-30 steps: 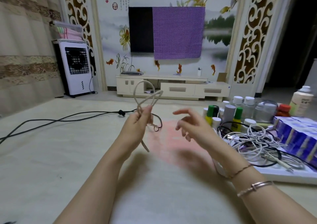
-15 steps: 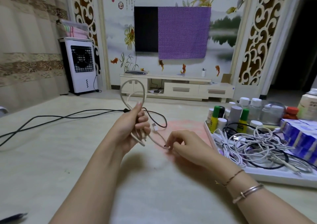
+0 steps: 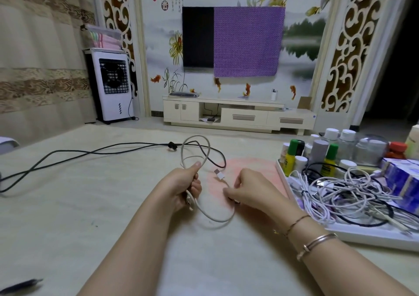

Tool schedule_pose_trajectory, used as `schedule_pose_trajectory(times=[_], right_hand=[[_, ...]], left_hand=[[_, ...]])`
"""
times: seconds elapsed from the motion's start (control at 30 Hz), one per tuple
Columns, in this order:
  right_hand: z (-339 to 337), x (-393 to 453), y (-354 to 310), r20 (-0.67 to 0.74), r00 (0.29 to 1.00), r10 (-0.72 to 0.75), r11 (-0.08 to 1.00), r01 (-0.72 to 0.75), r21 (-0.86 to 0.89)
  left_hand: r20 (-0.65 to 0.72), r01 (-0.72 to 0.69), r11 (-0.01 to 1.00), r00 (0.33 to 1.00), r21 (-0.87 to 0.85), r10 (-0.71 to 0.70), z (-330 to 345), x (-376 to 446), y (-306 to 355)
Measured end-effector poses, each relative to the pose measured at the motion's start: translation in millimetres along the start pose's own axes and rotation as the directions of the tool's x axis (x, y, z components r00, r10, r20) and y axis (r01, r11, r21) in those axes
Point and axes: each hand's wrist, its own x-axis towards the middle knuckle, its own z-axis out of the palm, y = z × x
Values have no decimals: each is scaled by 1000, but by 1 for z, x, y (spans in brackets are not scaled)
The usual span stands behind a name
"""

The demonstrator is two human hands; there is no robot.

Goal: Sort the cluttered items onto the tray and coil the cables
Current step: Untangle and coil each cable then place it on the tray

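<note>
White cable (image 3: pixel 205 214) hangs looped between hands: left hand (image 3: pixel 184 188) grips the coil, right hand (image 3: pixel 247 190) pinches its free end just beside.

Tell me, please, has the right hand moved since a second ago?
Yes. The right hand has dropped from mid-air to the table by the tray, now pinching the white cable.

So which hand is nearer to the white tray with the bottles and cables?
The right hand. It pinches the beige cable just beside the white tray, on its left edge side. The left hand grips the coiled loops farther left.
</note>
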Motion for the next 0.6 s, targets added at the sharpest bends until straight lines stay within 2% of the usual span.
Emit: schedule_pose_trajectory(times=[0.1,0.2,0.33,0.53,0.6], right_hand=[[2,4,-1,65,997,-29,999,26,39],[-7,-5,-4,118,992,-47,974,20,224],[-32,-22,-7,53,997,-54,846,18,533],[-36,-28,0,21,992,-125,761,83,643],[-35,-27,2,-37,989,-146,703,130,700]], left_hand=[[-24,-56,991,998,124,59,5,-1,-3],[-12,-102,968,994,230,107,13,-3,-7],[57,-160,963,987,215,151,23,-7,-11],[196,-137,962,976,234,92,33,-16,-15],[215,-125,969,973,215,78,36,-18,-18]])
